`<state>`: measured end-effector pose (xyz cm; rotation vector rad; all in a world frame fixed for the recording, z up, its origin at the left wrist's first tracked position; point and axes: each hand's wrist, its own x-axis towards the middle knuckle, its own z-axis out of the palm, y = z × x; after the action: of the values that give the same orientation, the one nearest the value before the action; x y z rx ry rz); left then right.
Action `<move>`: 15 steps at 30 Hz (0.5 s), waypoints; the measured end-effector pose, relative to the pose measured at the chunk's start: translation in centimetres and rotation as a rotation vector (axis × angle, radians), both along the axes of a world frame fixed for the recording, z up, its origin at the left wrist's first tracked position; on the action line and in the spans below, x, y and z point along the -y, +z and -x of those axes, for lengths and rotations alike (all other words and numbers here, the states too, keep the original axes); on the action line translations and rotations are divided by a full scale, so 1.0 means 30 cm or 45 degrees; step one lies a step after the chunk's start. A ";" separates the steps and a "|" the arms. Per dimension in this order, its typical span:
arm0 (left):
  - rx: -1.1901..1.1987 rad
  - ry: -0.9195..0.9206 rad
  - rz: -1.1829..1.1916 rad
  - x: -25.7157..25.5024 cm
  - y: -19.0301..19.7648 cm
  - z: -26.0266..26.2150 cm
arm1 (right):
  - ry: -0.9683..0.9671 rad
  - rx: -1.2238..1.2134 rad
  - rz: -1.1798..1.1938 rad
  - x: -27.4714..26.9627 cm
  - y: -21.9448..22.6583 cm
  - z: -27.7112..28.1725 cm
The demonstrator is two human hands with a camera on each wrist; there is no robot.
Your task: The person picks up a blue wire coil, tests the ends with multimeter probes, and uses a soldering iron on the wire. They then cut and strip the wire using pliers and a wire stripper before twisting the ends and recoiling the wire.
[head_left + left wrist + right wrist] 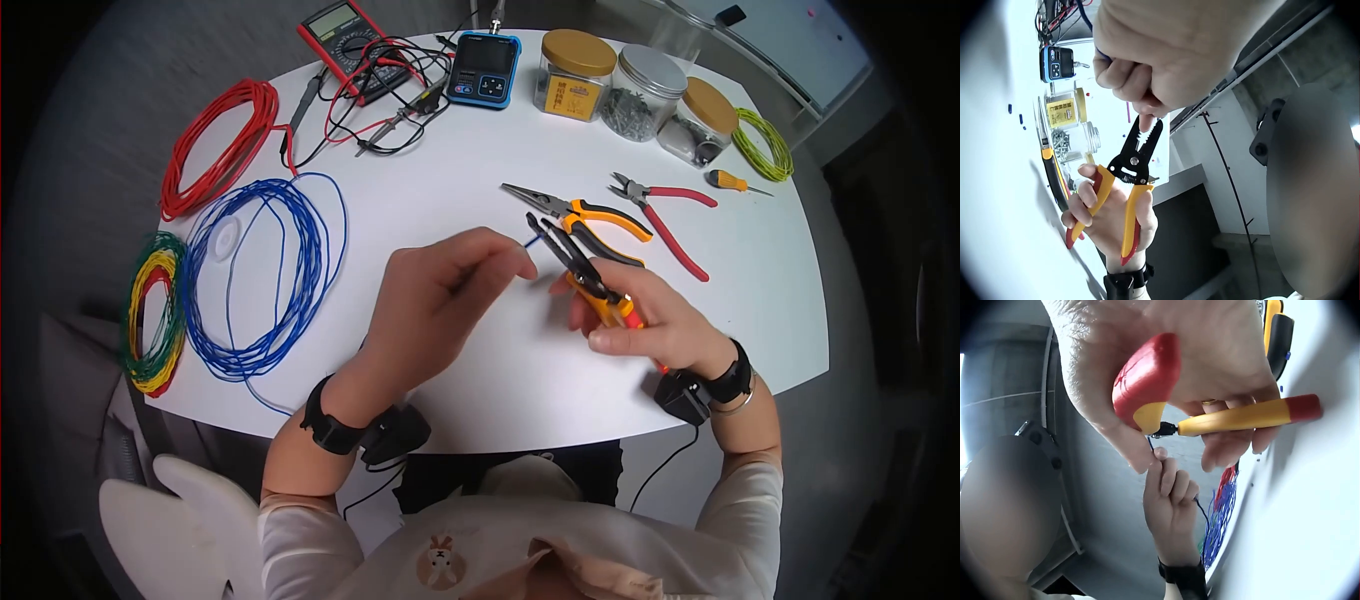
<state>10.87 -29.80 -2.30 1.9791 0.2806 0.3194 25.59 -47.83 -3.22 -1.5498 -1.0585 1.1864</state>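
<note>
The blue wire's free end [533, 241] is found between the two hands, raised above the white surface [480, 410]. The short exposed length leaves the left grip on the side facing the wire stripper [597, 286] and slants away from the person, toward the person's right. The left hand [425, 300] is the nearer: its thumb and forefinger pinch the wire just behind the end, remaining fingers curled. The right hand [655, 320] grips the stripper, fingers and thumb around its spread handles. The tool's long axis runs from that palm away from the person and toward their left, crossing the wire's line. Its jaws stand parted, close by the wire end; whether the wire lies between them cannot be told. Beyond the stripper, on the surface, lie long-nose pliers [615, 214], then red-handled cutters [637, 190]. The coil of blue wire [200, 330] lies to the person's left.
</note>
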 end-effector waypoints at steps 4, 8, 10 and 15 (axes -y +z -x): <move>-0.015 -0.026 -0.019 0.002 -0.015 0.002 | 0.011 0.182 -0.026 -0.003 -0.011 0.007; 0.052 -0.045 -0.036 0.008 -0.038 -0.008 | -0.033 0.270 0.029 -0.006 -0.015 0.002; 0.065 -0.058 -0.027 0.005 -0.044 -0.009 | -0.035 0.329 0.000 -0.006 -0.039 0.004; 0.093 -0.053 0.019 0.002 -0.074 -0.013 | -0.049 0.442 0.060 -0.010 -0.035 0.006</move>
<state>11.27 -29.87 -4.52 1.9516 0.1944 0.3615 25.42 -47.53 -4.26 -1.8495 -1.2232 0.9407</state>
